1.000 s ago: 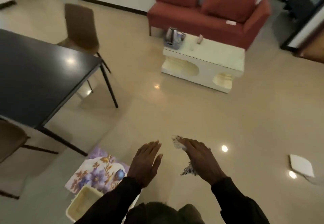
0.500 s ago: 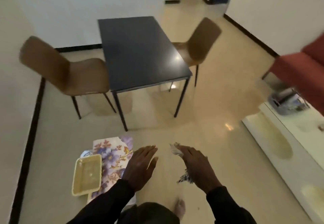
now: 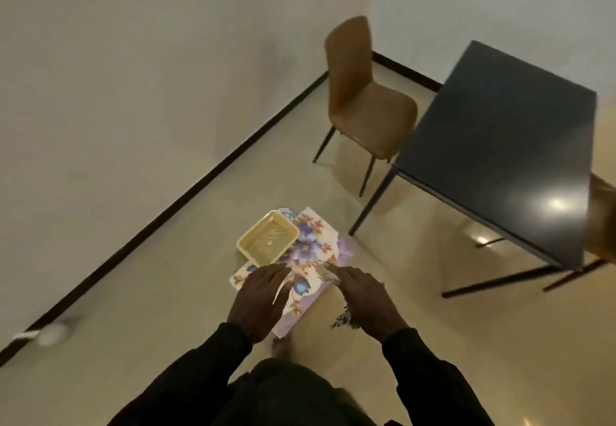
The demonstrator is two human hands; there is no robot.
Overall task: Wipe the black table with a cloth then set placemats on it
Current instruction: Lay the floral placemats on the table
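Head view: the cloth (image 3: 346, 320) is gripped by the right hand (image 3: 365, 302), fingers curled round it, beside floral placemats (image 3: 313, 247) on the floor (image 3: 166, 292). With fingers straight and together, the left hand (image 3: 261, 299) is over the placemats; the black table (image 3: 500, 145) stands apart.

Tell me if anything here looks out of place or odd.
Yes: the flowered rectangular placemats lie on the beige floor, not on the black table, with a shallow yellow plastic tray resting on them. A pale object, too blurred to identify, lies by the dark skirting.
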